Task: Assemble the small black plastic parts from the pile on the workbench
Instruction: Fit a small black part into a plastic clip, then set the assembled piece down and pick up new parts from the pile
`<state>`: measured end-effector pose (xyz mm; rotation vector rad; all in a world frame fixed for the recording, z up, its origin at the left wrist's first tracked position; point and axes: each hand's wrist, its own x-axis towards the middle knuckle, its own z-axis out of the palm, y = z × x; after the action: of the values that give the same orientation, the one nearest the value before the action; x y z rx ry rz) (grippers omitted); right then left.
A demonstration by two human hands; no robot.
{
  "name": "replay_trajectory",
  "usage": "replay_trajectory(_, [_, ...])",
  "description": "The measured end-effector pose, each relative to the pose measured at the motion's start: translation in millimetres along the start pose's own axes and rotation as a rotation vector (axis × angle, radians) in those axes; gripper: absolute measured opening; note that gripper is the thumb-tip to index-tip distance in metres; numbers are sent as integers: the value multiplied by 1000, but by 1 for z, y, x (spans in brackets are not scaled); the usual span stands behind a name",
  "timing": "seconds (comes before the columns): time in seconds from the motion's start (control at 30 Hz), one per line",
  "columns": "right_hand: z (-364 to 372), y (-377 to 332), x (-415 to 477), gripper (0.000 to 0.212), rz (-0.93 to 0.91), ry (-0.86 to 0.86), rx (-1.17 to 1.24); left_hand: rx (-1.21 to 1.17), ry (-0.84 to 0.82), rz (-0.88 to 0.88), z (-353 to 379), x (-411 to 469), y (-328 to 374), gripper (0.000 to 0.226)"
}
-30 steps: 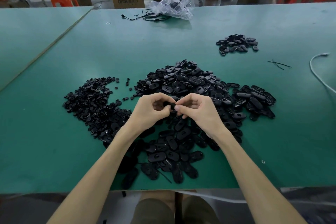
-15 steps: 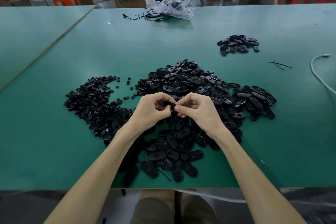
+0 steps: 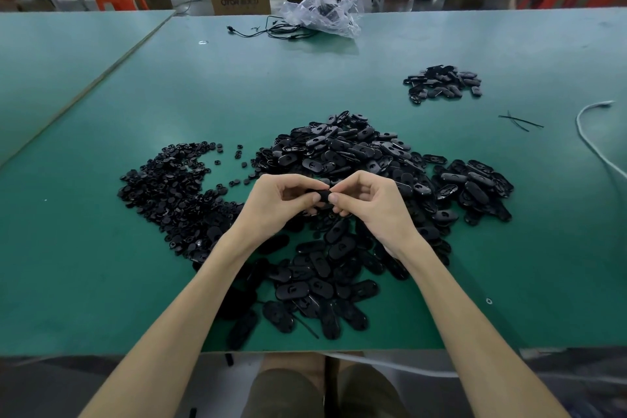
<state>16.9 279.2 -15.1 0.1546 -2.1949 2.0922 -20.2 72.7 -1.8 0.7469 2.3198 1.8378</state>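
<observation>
I am pinching a small black plastic part (image 3: pixel 325 196) between the fingertips of my left hand (image 3: pixel 281 202) and my right hand (image 3: pixel 369 202), both closed on it. Its long axis is running left to right; which end is leading cannot be determined. I am holding it above the large pile of black oval plastic shells (image 3: pixel 356 159) on the green workbench (image 3: pixel 101 248), beside the pile of small black round pieces (image 3: pixel 169 190).
</observation>
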Motion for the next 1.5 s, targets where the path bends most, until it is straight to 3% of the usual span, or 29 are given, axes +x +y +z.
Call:
replay_trajectory(0.63, [0, 1, 0, 15, 22, 0, -28, 109, 32, 1, 4, -1, 3, 18])
replay_trajectory(0.93, [0, 1, -1, 15, 39, 35, -96, 377, 212, 59, -1, 21, 33, 19])
replay_trajectory(1.13, [-1, 0, 0, 10, 38, 33, -161, 354, 104, 93, 34, 47, 87, 18])
replay_trajectory(1.3, [-3, 3, -6, 22, 1, 48, -267, 326, -113, 76, 101, 65, 107, 14])
replay_trajectory(1.4, [-6, 2, -9, 16, 17, -49, -67, 334, -203, 23, 135, 74, 104, 17])
replay_trajectory(1.5, [-2, -1, -2, 8, 70, 15, -57, 294, -247, -59, 155, 81, 98, 23])
